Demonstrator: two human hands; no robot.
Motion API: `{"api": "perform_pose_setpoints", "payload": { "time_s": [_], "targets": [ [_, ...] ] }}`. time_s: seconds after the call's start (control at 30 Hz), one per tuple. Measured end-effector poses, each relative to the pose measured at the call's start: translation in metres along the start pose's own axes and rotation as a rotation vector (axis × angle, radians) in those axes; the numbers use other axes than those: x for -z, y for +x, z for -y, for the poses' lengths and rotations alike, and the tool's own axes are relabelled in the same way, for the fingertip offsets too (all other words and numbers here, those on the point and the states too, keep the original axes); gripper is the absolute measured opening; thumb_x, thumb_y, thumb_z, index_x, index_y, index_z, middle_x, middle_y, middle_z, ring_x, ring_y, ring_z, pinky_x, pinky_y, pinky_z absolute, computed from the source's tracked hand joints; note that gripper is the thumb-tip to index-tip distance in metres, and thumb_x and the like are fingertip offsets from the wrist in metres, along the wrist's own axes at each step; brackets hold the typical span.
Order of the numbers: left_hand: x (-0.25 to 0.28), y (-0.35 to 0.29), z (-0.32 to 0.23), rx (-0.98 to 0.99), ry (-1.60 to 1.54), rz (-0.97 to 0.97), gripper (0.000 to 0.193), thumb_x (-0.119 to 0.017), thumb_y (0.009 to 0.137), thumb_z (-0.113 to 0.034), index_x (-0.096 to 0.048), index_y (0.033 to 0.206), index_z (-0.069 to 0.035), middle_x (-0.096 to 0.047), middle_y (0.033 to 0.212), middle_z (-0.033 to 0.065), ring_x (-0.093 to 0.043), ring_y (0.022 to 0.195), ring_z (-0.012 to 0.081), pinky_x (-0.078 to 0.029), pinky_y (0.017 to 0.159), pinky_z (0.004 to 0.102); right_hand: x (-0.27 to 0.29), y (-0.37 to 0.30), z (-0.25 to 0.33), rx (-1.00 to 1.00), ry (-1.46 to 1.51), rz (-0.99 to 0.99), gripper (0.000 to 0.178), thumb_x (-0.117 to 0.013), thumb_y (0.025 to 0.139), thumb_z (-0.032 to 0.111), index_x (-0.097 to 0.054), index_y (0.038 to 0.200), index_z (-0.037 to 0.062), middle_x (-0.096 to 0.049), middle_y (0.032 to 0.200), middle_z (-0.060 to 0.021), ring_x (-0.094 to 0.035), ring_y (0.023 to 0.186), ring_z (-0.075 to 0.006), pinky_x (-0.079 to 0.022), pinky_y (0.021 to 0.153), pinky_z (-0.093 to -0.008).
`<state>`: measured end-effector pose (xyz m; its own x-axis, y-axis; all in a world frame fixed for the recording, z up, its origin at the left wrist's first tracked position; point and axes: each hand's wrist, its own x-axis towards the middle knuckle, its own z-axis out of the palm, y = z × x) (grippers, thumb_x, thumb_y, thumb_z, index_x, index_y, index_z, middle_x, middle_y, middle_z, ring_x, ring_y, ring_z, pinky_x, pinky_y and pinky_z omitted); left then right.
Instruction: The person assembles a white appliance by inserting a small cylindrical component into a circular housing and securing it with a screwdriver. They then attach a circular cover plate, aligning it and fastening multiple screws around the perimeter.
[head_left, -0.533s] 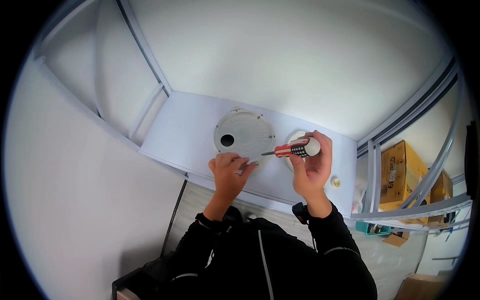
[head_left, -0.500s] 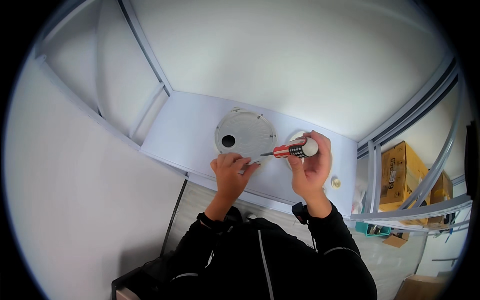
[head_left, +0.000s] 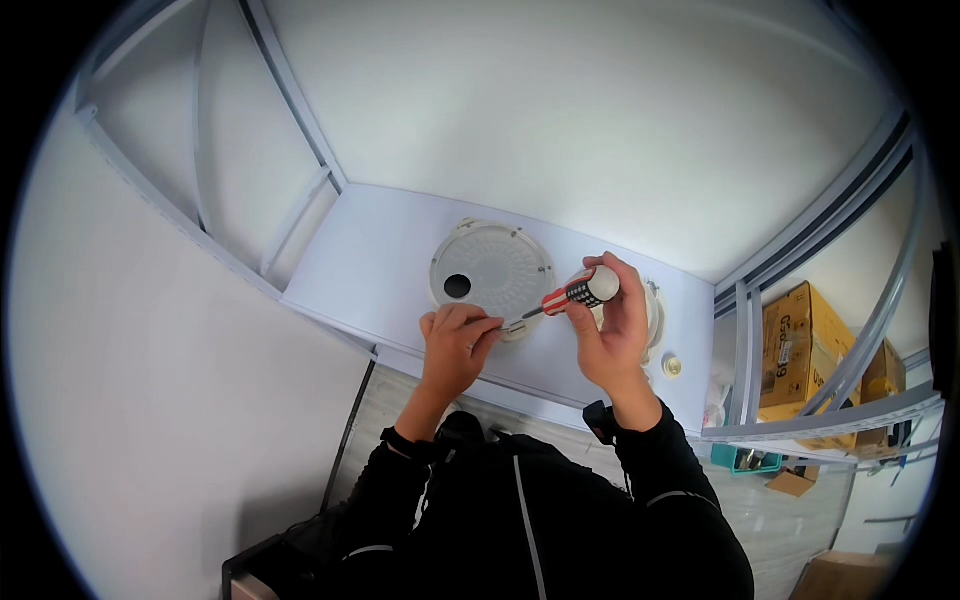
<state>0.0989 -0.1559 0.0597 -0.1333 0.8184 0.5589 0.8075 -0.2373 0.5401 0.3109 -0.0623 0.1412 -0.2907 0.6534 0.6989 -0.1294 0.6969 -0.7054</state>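
A round white ribbed disc (head_left: 490, 265) with a dark hole sits flat on a pale panel (head_left: 370, 260). My right hand (head_left: 610, 325) grips a screwdriver (head_left: 575, 291) with a red, black and white handle, its tip pointing left at the disc's lower rim. My left hand (head_left: 455, 340) pinches something small at that rim, right at the tip; I cannot make out what it is. A second round white part (head_left: 655, 315) lies mostly hidden behind my right hand.
A small round brass-coloured piece (head_left: 672, 366) lies on the panel right of my hand. Pale metal rails (head_left: 745, 350) run along the right edge. Cardboard boxes (head_left: 795, 345) and a teal tray (head_left: 745, 458) stand beyond them. White walls surround the panel.
Both hands stay at the disc's lower rim; the screwdriver has barely shifted.
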Motion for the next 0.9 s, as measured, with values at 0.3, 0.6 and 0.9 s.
{"api": "perform_pose_setpoints", "payload": {
  "time_s": [0.3, 0.6, 0.9],
  "targets": [
    [-0.006, -0.004, -0.001, 0.139, -0.115, 0.027, 0.018, -0.085, 0.081, -0.013, -0.083, 0.098, -0.016, -0.068, 0.105, -0.0026, -0.061, 0.11, 0.0204, -0.032, 0.096, 0.0425, -0.014, -0.003, 0.0, -0.002, 0.044, 0.04, 0.065, -0.078, 0.094, 0.0, -0.046, 0.151, -0.0007, -0.059, 0.137, -0.0208, -0.067, 0.112, -0.0244, -0.055, 0.099, -0.0382],
    [-0.017, -0.01, -0.002, 0.131, -0.142, 0.009, 0.02, -0.079, 0.082, -0.008, -0.077, 0.101, -0.012, -0.061, 0.125, 0.005, -0.052, 0.125, 0.0267, -0.028, 0.101, 0.0451, -0.017, -0.005, 0.0, 0.001, 0.035, 0.057, 0.065, -0.081, 0.092, 0.001, -0.05, 0.149, -0.0001, -0.062, 0.135, -0.0193, -0.068, 0.108, -0.0237, -0.056, 0.095, -0.0363],
    [-0.016, -0.011, -0.003, 0.124, -0.149, 0.013, 0.02, -0.079, 0.082, -0.01, -0.076, 0.102, -0.013, -0.061, 0.122, 0.0036, -0.052, 0.125, 0.0253, -0.028, 0.1, 0.0448, -0.016, -0.006, 0.001, -0.022, 0.056, 0.129, 0.064, -0.077, 0.097, 0.002, -0.045, 0.152, -0.0011, -0.06, 0.133, -0.0171, -0.062, 0.122, -0.0249, -0.049, 0.109, -0.041]
  ]
}}
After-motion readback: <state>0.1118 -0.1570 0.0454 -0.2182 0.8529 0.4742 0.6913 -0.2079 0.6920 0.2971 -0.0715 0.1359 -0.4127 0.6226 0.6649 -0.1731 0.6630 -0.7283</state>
